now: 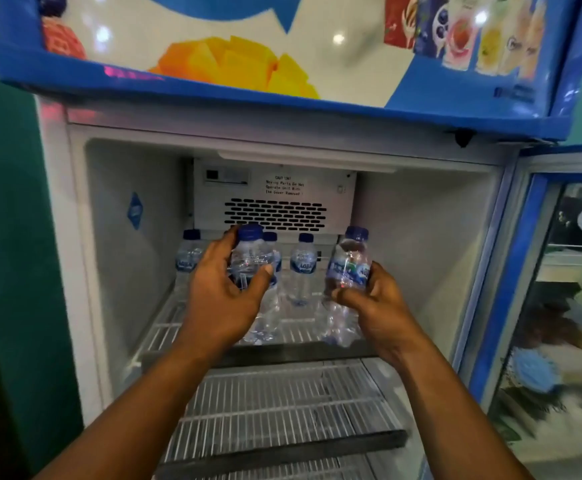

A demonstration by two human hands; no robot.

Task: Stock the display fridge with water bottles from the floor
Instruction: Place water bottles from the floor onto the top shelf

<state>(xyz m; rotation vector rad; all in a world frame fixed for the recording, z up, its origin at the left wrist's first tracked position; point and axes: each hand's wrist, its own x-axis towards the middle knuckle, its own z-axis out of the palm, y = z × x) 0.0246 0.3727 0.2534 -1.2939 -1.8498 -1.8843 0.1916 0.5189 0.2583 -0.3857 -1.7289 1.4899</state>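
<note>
The left hand [227,296] wraps one water bottle [252,258], the right hand [372,303] a second bottle [350,263], above the fridge's [123,271] top shelf [168,329]. Pushed in carelessly, either could topple the standing bottles [302,268] at 12 o'clock.

Left bottle [252,259], right bottle [350,263] — clear, blue-capped; roughly upright, over top shelf [164,329]

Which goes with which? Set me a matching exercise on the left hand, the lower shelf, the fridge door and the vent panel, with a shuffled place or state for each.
Things:
1. left hand
2. lower shelf
3. fridge door
4. vent panel

Places or states:
A. on the back wall
B. swung open at the right
C. grips a bottle
D. no bottles seen on it

Pairs: 1-C, 2-D, 3-B, 4-A
</note>
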